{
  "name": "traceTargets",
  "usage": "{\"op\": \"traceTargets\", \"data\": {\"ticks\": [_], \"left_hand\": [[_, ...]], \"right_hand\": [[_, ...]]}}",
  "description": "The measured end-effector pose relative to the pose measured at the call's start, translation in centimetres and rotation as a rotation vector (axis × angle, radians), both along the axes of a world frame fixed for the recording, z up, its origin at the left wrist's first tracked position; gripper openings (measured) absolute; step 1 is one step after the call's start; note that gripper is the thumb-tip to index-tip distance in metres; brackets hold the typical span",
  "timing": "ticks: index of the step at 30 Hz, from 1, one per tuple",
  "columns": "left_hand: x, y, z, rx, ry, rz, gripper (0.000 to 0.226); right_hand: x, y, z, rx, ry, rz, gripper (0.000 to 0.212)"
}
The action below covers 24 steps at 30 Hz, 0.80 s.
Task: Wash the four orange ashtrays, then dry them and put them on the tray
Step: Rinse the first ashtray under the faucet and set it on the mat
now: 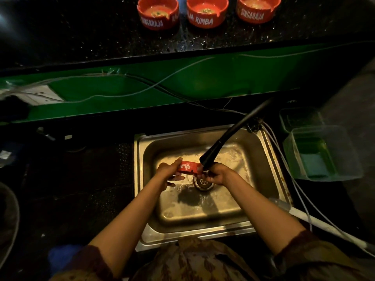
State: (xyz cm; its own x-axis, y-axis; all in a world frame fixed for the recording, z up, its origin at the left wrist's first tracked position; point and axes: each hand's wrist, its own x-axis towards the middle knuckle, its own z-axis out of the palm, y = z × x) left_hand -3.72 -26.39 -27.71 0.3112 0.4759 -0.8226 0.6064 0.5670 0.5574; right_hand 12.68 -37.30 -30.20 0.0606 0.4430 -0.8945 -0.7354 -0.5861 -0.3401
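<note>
Both hands [168, 172] [218, 175] grip one orange ashtray [187, 166] over the wet sink [261, 155].

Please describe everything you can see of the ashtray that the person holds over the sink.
The ashtray is round, orange and glossy, with white lettering on its side wall. It is tilted on edge, the wall facing the camera, above the sink drain and under the black faucet spout. The left hand grips its left side, the right hand its right side.
</note>
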Motion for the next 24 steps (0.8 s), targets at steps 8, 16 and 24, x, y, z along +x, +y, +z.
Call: {"op": "traceTargets", "data": {"ticks": [8,16,24], "left_hand": [[0.8,-2.6,-0.9,0.357,-0.099,-0.382,0.062],[1.7,-3.4,0.7,0.412,-0.314,-0.728,0.097],[-0.3,-3.5,0.9,0.637,-0.186,-0.804,0.117]], "right_hand": [[1.6,-4.6,0.4,0.087,0.113,-0.121,0.025],[1.2,-5.8,1.1,0.275,-0.114,0.076,0.029],[-1.4,-3.8,1.5,0.314,-0.355,0.143,0.059]]}}
